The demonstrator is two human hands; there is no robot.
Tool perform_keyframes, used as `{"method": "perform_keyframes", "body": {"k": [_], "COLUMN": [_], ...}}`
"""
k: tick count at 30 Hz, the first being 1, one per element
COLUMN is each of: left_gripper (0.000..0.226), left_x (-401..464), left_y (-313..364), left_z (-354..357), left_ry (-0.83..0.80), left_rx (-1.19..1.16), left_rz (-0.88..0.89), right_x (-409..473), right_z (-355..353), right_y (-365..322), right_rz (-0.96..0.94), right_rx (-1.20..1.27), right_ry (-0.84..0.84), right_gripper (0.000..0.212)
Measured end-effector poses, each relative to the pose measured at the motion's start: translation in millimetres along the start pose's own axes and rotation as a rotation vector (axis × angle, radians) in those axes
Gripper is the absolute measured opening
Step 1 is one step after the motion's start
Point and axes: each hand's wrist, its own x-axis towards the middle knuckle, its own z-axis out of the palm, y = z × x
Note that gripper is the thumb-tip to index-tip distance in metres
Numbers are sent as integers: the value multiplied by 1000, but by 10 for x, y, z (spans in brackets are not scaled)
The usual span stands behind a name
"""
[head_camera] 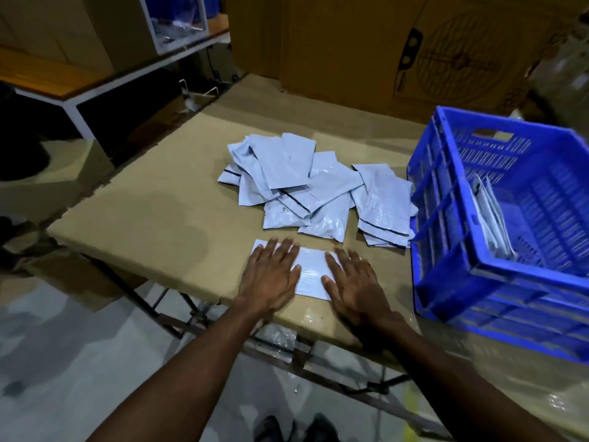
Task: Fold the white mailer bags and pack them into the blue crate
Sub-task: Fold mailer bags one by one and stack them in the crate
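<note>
Loose white thin-plastic mailer bags [306,189]: glossy, crinkled. Blue moulded-plastic slatted crate [497,218]: smooth, slight sheen. Brown cardboard-covered tabletop [153,199]: matt. Large brown cardboard boxes [366,49]: matt.

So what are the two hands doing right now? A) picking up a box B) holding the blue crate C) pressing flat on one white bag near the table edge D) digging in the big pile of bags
C: the left hand and right hand both lie flat with straight fingers on one white mailer bag at the near edge of the table, apart from the pile and the blue crate.
</note>
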Motion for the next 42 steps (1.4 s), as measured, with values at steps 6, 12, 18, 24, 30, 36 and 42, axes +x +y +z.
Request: {"method": "perform_keyframes", "body": {"k": [6,12,18,24,30,36,42], "left_gripper": [78,81,81,77,81,84,81], "left_x": [-52,-49,-41,-47,-19,18,-145], "left_y": [-171,-135,-163,-178,-182,-199,-286], "left_z": [-80,-84,-47,-58,-98,-107,-93], "left_ry": [-77,-46,-52,-41,-90,-98,216], "left_rx": [16,33,48,26,19,-5,-235], "left_rz": [-112,-119,-128,-111,-105,-105,98], "right_x": [-28,286,215,33,-40,45,113], "right_z": [-113,-93,36,-37,-83,-27,-194], "right_y": [12,-513,-251,162,163,9,-17], "right_rz": [57,-112,-51,12,-187,-492,-413], "right_rx": [-55,-56,-35,61,53,31,88], "right_ry": [-9,-27,-23,-79,0,258,341], "right_gripper": [80,63,65,86,96,14,11]}}
